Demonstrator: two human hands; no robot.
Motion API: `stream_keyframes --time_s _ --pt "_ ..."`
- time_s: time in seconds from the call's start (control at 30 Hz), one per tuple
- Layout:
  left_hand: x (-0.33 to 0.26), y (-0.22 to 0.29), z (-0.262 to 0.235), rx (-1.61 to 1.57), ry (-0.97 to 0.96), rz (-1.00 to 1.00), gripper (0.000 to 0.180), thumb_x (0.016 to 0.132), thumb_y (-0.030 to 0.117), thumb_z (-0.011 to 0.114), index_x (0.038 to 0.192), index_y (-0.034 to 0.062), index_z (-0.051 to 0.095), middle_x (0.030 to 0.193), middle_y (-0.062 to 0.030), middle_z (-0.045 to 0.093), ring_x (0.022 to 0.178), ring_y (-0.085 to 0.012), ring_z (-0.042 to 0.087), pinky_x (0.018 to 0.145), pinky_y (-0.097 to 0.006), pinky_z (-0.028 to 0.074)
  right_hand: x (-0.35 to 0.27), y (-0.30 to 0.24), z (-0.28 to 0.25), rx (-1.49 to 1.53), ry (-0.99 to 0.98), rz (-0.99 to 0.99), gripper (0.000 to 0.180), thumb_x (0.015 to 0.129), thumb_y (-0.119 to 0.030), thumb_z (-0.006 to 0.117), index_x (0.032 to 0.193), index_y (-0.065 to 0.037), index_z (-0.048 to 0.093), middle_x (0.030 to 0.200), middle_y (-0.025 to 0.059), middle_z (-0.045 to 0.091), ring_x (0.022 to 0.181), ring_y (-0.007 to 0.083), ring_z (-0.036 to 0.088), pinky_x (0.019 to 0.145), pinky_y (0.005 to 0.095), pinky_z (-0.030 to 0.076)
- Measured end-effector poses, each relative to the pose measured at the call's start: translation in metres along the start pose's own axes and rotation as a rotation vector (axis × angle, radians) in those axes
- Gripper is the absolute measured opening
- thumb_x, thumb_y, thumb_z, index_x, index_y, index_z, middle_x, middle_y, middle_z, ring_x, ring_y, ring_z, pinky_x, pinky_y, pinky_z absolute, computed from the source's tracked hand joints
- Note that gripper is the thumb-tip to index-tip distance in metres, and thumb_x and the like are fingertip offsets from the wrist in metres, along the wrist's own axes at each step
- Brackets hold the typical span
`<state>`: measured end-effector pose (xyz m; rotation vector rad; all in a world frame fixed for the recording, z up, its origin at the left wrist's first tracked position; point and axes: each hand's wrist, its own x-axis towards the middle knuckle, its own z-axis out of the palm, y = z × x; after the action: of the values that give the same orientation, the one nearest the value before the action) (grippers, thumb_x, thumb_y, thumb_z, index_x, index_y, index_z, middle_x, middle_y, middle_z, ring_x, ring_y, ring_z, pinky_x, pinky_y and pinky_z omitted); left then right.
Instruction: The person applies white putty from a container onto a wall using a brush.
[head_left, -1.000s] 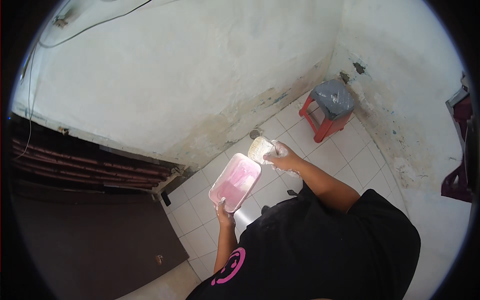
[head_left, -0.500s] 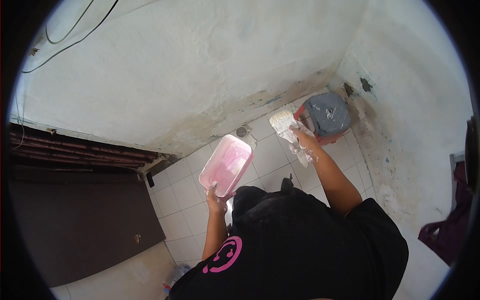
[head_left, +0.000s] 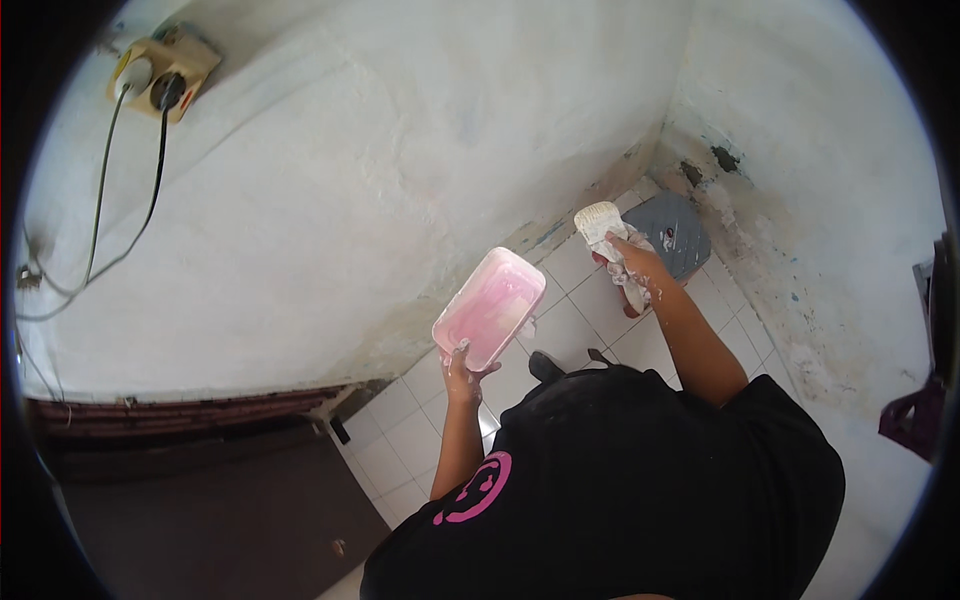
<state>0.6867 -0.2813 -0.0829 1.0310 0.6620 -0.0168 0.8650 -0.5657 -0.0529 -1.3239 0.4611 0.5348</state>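
Note:
My left hand [head_left: 462, 376] is closed on the near end of a pink plastic tub [head_left: 490, 308], its thumb over the rim. Thin whitish smears coat the inside of the tub, which is tilted so that I look into it. In my right hand [head_left: 632, 258] is a wide paintbrush [head_left: 600, 217], bristle end pointing away from me and caked in off-white paint. White paint spots both hands, and whitish matter hangs around the brush's handle, partly hidden by my fingers. Brush and tub are apart, both held in front of the patchy wall.
A plastic stool [head_left: 678, 232] with a grey top stands in the corner beyond my right hand. Plugs sit in a wall socket [head_left: 165, 80] at upper left, their cables hanging down. A dark brown panel [head_left: 220, 500] lies at lower left. White tiles [head_left: 570, 330] cover the floor.
The view has shifted, bringing the wall socket in. Tub and brush both appear farther right and higher in the picture, still in the same hands. The brush now overlaps the stool more.

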Motion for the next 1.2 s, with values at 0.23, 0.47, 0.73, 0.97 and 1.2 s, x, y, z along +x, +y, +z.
stream_keyframes --time_s 0.23,0.47,0.73,0.97,1.2 --pt "0.058 0.021 0.015 -0.004 -0.107 -0.017 0.058 0.081 0.030 0.053 0.131 0.0091 0.031 0.119 -0.0141 0.050 0.095 -0.0281 0.060 0.055 -0.037 0.056 0.050 -0.024 0.018 -0.131 -0.071 0.024 0.029 0.088 -0.026 0.057 0.107 -0.007 0.048 0.069 0.0030 0.057 0.040 0.0091 0.044 0.036 0.0237 0.033" --pt "0.068 0.042 0.032 0.012 0.066 0.090 0.060 0.080 0.040 0.049 0.129 0.0078 0.036 0.116 -0.0121 0.054 0.091 -0.0261 0.061 0.053 -0.036 0.054 0.092 -0.129 0.084 -0.155 -0.255 -0.102 0.022 0.088 -0.024 0.056 0.100 -0.008 0.049 0.066 0.0025 0.055 0.039 0.0103 0.045 0.034 0.0245 0.035" --pt "0.039 0.037 0.051 -0.133 0.313 0.111 0.062 0.079 0.036 0.052 0.131 0.0077 0.033 0.116 -0.0140 0.053 0.093 -0.0281 0.061 0.054 -0.037 0.056 0.188 -0.206 0.073 0.212 -0.148 -0.547 0.039 0.085 -0.031 0.062 0.111 -0.007 0.045 0.064 0.0030 0.052 0.041 0.0110 0.045 0.036 0.0257 0.034" --pt "0.033 0.025 0.074 -0.176 0.431 0.099 0.060 0.080 0.030 0.053 0.131 0.0066 0.030 0.116 -0.0168 0.052 0.093 -0.0298 0.061 0.050 -0.036 0.057 0.259 -0.126 0.012 -0.403 -0.101 -0.116 0.068 0.082 -0.028 0.065 0.134 -0.004 0.028 0.069 0.0067 0.056 0.042 0.0123 0.047 0.036 0.0273 0.035" --pt "0.049 0.022 0.088 -0.101 0.305 0.099 0.063 0.079 0.038 0.053 0.130 0.0064 0.034 0.116 -0.0145 0.053 0.092 -0.0290 0.061 0.055 -0.037 0.055 0.213 -0.212 0.037 -0.453 -0.290 -0.174 0.065 0.084 -0.029 0.063 0.134 -0.002 0.032 0.066 0.0040 0.056 0.042 0.0101 0.047 0.037 0.0245 0.036"
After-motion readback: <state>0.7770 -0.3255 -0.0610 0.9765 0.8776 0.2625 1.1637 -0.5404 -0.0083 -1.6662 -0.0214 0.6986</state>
